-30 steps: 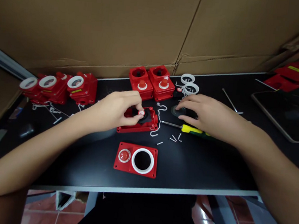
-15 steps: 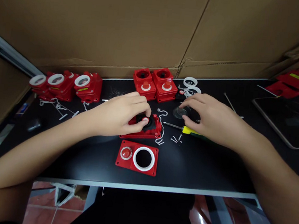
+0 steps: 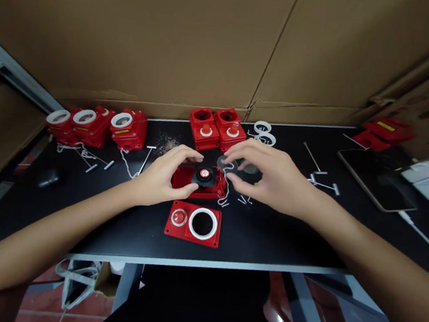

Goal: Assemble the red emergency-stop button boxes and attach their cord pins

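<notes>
My left hand (image 3: 167,176) is open, thumb and fingers spread at the left side of a black square part (image 3: 208,181) with a red-and-white centre. That part rests over a red housing (image 3: 218,187); whether my thumb touches it I cannot tell. In my right hand (image 3: 270,174) a clear round disc (image 3: 223,165) is held between thumb and fingers, just right of the black part. Under the disc runs a white cord (image 3: 226,187). Nearer me lies a red cover plate (image 3: 180,233) with a white ring (image 3: 214,226) and a red dome (image 3: 179,217).
Several red boxes with white rings (image 3: 122,120) stand at back left. Two red boxes (image 3: 203,142) stand at back centre, beside loose white rings (image 3: 262,127). Loose screws (image 3: 244,200), metal T-shaped rods (image 3: 326,185) and a tablet-like device (image 3: 377,182) lie to the right.
My right hand has lifted the clear disc and brought it left toward the housing. My left fingers have spread away from the black part's centre. The view has shifted somewhat.
</notes>
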Demonstrator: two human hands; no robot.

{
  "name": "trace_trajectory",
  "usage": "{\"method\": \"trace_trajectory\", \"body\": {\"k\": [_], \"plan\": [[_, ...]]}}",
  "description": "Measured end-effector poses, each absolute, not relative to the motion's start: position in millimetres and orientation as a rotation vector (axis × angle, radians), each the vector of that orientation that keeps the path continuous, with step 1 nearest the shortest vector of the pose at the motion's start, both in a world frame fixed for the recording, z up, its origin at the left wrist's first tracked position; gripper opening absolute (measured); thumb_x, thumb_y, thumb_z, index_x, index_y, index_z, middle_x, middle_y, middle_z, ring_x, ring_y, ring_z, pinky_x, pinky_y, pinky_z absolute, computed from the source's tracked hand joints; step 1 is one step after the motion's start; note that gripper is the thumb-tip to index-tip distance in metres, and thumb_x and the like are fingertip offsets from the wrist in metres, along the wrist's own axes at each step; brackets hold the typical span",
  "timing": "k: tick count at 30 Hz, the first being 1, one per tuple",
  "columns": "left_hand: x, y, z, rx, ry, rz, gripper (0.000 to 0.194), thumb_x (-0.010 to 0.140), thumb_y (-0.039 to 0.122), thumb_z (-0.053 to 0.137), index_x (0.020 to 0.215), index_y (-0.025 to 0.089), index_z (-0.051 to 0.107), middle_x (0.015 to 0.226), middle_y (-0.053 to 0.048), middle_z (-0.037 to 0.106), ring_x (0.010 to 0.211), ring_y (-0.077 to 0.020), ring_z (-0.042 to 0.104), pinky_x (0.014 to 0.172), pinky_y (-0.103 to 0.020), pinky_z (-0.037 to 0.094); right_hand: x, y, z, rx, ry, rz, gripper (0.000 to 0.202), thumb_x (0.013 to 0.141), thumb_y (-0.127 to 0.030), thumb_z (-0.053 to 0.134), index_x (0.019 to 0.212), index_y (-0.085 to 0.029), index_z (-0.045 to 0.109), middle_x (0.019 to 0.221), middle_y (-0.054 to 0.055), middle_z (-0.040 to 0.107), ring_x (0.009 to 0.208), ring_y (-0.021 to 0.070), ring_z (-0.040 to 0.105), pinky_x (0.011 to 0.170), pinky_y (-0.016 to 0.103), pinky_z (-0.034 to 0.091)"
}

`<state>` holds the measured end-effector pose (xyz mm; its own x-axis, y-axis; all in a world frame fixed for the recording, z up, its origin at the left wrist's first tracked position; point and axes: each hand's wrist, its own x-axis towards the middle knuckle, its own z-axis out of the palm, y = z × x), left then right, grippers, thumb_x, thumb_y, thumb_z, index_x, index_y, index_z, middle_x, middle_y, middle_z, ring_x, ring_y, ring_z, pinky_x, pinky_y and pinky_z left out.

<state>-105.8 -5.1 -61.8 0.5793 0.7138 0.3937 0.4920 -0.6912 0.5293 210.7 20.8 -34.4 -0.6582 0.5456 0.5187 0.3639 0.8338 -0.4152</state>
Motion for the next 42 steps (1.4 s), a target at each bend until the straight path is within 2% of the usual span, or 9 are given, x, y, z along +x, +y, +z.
{"method": "trace_trajectory", "body": {"k": [5, 14, 22, 28, 35, 42], "plan": [[-107, -9, -71, 2.376, 0.948, 0.991, 0.048, 0.106, 0.040, 0.083, 0.147, 0.023, 0.065, 0.136, -0.011, 0.078, 0.122, -0.0252, 0.081, 0.112, -0.040, 0.070, 180, 14, -47, -0.587, -2.291, 0.225, 0.017, 0.106, -0.031, 0.076, 0.117, -0.018, 0.076, 0.124, 0.006, 0.080, 0.108, 0.0083, 0.077, 0.093, 0.022, 0.069], [-111, -10, -75, 2.368, 0.961, 0.984, 0.053, 0.105, 0.044, 0.088, 0.147, 0.022, 0.065, 0.132, -0.010, 0.080, 0.119, -0.0252, 0.082, 0.110, -0.039, 0.069, 173, 11, -67, -0.570, -2.231, 0.122, 0.017, 0.103, -0.031, 0.082, 0.116, -0.021, 0.078, 0.120, 0.005, 0.081, 0.113, 0.0110, 0.079, 0.102, 0.027, 0.068], [-112, -10, -71, 2.418, 0.946, 0.942, 0.048, 0.108, 0.042, 0.083, 0.147, 0.020, 0.064, 0.136, -0.012, 0.080, 0.122, -0.0260, 0.081, 0.114, -0.042, 0.067, 178, 3, -66, -0.727, -2.247, 0.236, 0.046, 0.103, -0.040, 0.083, 0.143, -0.021, 0.068, 0.124, 0.005, 0.083, 0.114, 0.0130, 0.081, 0.104, 0.029, 0.069], [-113, -11, -65, 2.444, 0.988, 0.882, 0.049, 0.110, 0.047, 0.080, 0.148, 0.021, 0.064, 0.134, -0.011, 0.081, 0.123, -0.0278, 0.080, 0.115, -0.045, 0.065, 176, 2, -66, -0.759, -2.242, 0.232, 0.044, 0.104, -0.042, 0.082, 0.140, -0.020, 0.069, 0.124, 0.007, 0.083, 0.114, 0.0144, 0.081, 0.103, 0.031, 0.069], [-112, -13, -65, 2.450, 0.994, 0.882, 0.050, 0.110, 0.045, 0.079, 0.151, 0.021, 0.062, 0.135, -0.012, 0.081, 0.121, -0.0267, 0.081, 0.114, -0.043, 0.066, 173, 4, -70, -0.704, -2.222, 0.154, 0.046, 0.104, -0.041, 0.083, 0.141, -0.019, 0.066, 0.123, 0.004, 0.083, 0.114, 0.0120, 0.078, 0.102, 0.027, 0.066], [-112, -13, -68, 2.475, 1.004, 0.867, 0.051, 0.110, 0.044, 0.077, 0.153, 0.021, 0.061, 0.137, -0.012, 0.080, 0.121, -0.0270, 0.081, 0.113, -0.043, 0.067, 173, 3, -70, -0.774, -2.240, 0.227, 0.045, 0.106, -0.046, 0.078, 0.142, -0.021, 0.068, 0.126, 0.007, 0.083, 0.115, 0.0163, 0.078, 0.102, 0.035, 0.064]]}}
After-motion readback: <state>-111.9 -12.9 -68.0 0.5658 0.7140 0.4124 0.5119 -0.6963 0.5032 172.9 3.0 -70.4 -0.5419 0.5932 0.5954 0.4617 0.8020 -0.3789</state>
